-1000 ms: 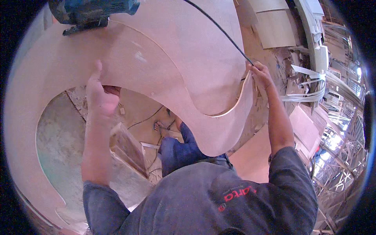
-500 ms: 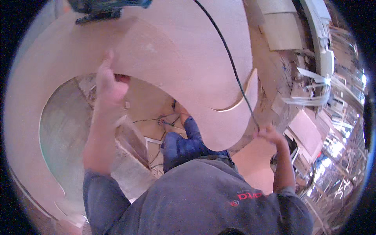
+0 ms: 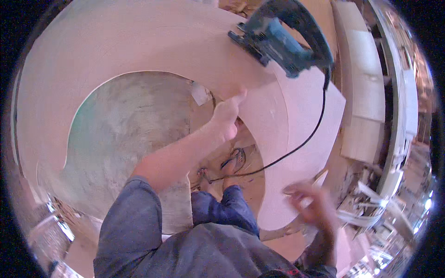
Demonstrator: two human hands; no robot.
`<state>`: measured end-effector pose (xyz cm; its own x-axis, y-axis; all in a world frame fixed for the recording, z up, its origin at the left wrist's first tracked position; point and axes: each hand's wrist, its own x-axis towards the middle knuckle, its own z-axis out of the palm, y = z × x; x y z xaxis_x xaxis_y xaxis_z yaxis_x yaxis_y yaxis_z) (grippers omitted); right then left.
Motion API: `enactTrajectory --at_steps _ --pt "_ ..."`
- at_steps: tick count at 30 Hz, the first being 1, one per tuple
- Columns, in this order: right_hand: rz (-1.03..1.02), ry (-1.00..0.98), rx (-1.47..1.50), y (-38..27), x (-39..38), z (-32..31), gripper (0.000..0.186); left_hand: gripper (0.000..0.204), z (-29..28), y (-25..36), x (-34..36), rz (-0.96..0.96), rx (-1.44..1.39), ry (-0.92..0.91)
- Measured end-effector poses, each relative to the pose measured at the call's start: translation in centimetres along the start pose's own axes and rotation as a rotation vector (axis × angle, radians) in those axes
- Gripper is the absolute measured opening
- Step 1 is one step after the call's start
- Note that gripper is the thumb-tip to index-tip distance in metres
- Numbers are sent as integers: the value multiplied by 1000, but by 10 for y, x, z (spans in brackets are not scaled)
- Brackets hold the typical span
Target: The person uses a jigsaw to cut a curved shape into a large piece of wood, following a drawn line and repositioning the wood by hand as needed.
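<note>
My left hand (image 3: 227,115) grips the inner edge of a large curved wooden board (image 3: 153,58), thumb on the top face and fingers hidden below. Slightly smeared, my right hand (image 3: 313,204) hovers over the board's narrowing near end, fingers loosely curled and apart, with nothing visible in them. A blue-and-black jigsaw (image 3: 282,41) rests on the board at the far right, its shoe against the surface. Its black cord (image 3: 308,139) leaves the handle's end, loops across the board and drops toward the floor by my feet. A thin curved line runs along the board near the jigsaw.
A grey-green panel (image 3: 130,125) shows through the board's round opening. Pale boards (image 3: 366,83) lie on the right beside a long beam (image 3: 394,106). Curled strips (image 3: 366,213) and wood scraps lie at the right. Cord coils around my feet (image 3: 229,167).
The board and jigsaw now appear farther right in view, with the whole jigsaw visible. My left hand has come onto the board's inner edge. My right hand has moved away from the cord.
</note>
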<state>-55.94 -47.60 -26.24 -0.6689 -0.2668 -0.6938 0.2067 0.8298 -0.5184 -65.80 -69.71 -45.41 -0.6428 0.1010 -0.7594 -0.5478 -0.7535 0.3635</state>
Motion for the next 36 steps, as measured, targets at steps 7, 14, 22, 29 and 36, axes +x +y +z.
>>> enactTrajectory --at_steps 7,14,22,29,36 --pt "-509 1004 -521 -47 140 -145 34 47 -5 9 2 -115 25 -26" --pt "-514 406 -71 -138 236 -159 42 53 -9 2 10 -147 -45 -18" --pt "-247 117 -1 -168 257 -166 40 66 -8 -1 16 -55 0 -58" --pt "-228 150 -17 -169 262 -159 35 52 -11 -9 19 -151 33 -32" --pt "-281 155 3 -167 263 -157 32 60 -8 -4 11 -52 138 -91"
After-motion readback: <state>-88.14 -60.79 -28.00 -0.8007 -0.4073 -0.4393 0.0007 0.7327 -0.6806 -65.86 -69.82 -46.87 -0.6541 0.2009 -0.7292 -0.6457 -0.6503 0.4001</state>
